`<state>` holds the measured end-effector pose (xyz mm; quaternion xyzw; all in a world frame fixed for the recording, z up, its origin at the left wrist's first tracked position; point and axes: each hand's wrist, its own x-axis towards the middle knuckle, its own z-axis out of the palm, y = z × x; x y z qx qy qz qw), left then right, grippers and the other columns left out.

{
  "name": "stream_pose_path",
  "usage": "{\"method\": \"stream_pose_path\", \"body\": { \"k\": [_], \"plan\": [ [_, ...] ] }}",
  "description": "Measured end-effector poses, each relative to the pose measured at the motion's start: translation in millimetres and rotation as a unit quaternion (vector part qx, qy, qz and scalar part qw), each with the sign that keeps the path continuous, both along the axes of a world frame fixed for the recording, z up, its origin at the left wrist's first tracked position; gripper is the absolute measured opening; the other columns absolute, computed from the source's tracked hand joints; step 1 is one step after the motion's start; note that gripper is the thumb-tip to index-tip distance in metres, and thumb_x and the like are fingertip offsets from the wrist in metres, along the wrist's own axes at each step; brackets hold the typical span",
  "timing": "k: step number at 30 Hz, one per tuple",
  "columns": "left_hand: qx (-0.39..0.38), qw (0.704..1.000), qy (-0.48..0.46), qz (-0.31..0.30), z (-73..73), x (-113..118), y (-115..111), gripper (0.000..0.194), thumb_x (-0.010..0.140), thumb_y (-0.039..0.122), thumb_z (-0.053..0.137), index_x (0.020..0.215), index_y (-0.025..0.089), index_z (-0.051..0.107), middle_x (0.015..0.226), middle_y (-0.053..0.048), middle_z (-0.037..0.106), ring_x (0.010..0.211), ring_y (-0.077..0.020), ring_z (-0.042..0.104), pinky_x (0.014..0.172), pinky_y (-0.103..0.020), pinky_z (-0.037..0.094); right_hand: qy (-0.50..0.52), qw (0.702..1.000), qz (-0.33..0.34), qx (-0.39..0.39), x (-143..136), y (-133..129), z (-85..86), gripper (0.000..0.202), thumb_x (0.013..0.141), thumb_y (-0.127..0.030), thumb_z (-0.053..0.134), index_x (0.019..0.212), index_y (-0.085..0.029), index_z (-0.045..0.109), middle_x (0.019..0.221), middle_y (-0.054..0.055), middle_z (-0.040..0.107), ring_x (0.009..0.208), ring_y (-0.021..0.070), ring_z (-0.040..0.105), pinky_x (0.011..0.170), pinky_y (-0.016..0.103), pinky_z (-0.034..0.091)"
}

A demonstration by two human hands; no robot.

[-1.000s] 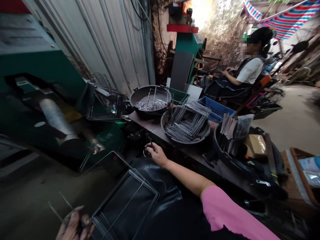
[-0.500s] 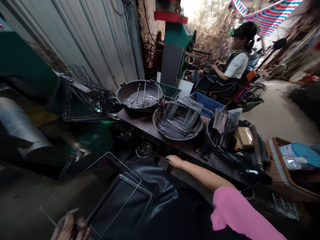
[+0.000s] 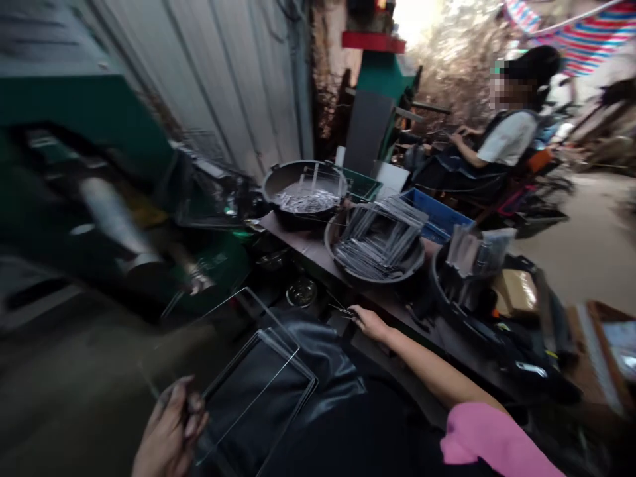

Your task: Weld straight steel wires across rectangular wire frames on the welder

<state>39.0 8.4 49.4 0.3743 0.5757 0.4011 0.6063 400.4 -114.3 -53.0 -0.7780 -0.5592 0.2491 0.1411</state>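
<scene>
At the lower left, my left hand [image 3: 171, 424] is closed with bent fingers on a thin rectangular wire frame [image 3: 276, 374]. The frame is tilted up over my lap, and its far side blurs into the background. Beneath it, several similar wire frames [image 3: 314, 383] rest on the black apron [image 3: 342, 387]. My right hand [image 3: 370, 323] reaches forward beside the bench edge, its fingers pinching a few short metal wires [image 3: 342, 311] that point left. Just past these wires is a small round bowl [image 3: 301, 291] whose contents are too dark to make out.
On the bench [image 3: 293, 242] stand a pan of short metal pieces [image 3: 271, 189], a pan of stacked wire frames [image 3: 328, 248] and a dark basin [image 3: 440, 278] of bundled rods. Green machinery [image 3: 129, 132] fills the left. A co-worker [image 3: 511, 139] sits beyond the blue crate [image 3: 434, 215].
The view has swung left, shifting the scene rightward. My left hand has risen with the wire frame. The wires in my right hand now show more clearly beside the bowl.
</scene>
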Motion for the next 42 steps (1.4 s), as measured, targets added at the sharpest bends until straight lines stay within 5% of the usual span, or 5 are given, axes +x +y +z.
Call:
{"method": "stream_pose_path", "body": {
  "k": [6, 11, 17, 30, 42],
  "plan": [
    [0.013, 0.995, -0.1, -0.004, -3.9, -4.7, 11.7, 0.032, 0.064, 0.043, 0.062, 0.085, 0.02, 0.051, 0.047, 0.008, 0.046, 0.028, -0.0011, 0.027, 0.028, -0.012, 0.02, 0.13, 0.933, 0.182, 0.282, -55.5, 65.7, 82.1, 0.022, 0.085, -0.023, 0.04, 0.103, -0.021, 0.052, 0.095, 0.008, 0.056, 0.09, 0.0173, 0.054, 0.079, 0.031, 0.043],
    [0.037, 0.993, -0.111, -0.008, 5.0, -7.0, 24.3, 0.031, 0.068, 0.044, 0.058, 0.086, 0.019, 0.049, 0.048, 0.008, 0.045, 0.028, -0.0011, 0.027, 0.027, -0.012, 0.018, 0.118, 0.878, 0.41, 0.217, -127.4, 110.8, 128.8, 0.061, 0.07, -0.033, 0.062, 0.124, -0.02, 0.036, 0.114, 0.011, 0.045, 0.1, 0.021, 0.05, 0.082, 0.033, 0.042],
    [0.058, 0.991, -0.123, -0.022, 12.3, -2.7, 28.3, 0.03, 0.071, 0.044, 0.055, 0.087, 0.019, 0.049, 0.049, 0.008, 0.045, 0.028, -0.001, 0.027, 0.027, -0.012, 0.018, 0.035, 0.86, 0.495, 0.123, -168.1, 119.6, 124.4, 0.081, 0.064, -0.025, 0.067, 0.131, -0.016, 0.023, 0.124, 0.017, 0.036, 0.102, 0.0265, 0.05, 0.08, 0.036, 0.044],
    [0.038, 0.987, -0.155, -0.028, -5.1, 9.0, 29.1, 0.03, 0.072, 0.044, 0.054, 0.086, 0.019, 0.049, 0.061, 0.006, 0.047, 0.029, 0.0017, 0.024, 0.027, -0.012, 0.016, -0.021, 0.883, 0.466, 0.058, -165.4, 112.3, 126.4, 0.062, 0.074, -0.017, 0.053, 0.13, -0.018, 0.028, 0.123, 0.013, 0.04, 0.097, 0.0227, 0.054, 0.079, 0.032, 0.044],
    [0.024, 0.986, -0.16, -0.028, 1.6, 17.0, 38.4, 0.032, 0.07, 0.045, 0.056, 0.087, 0.019, 0.049, 0.061, 0.006, 0.048, 0.029, 0.002, 0.025, 0.027, -0.012, 0.017, -0.041, 0.884, 0.461, 0.065, -158.5, 120.8, 137.5, 0.058, 0.076, -0.019, 0.052, 0.129, -0.017, 0.028, 0.122, 0.014, 0.04, 0.096, 0.0219, 0.054, 0.078, 0.032, 0.044]
  ]
}}
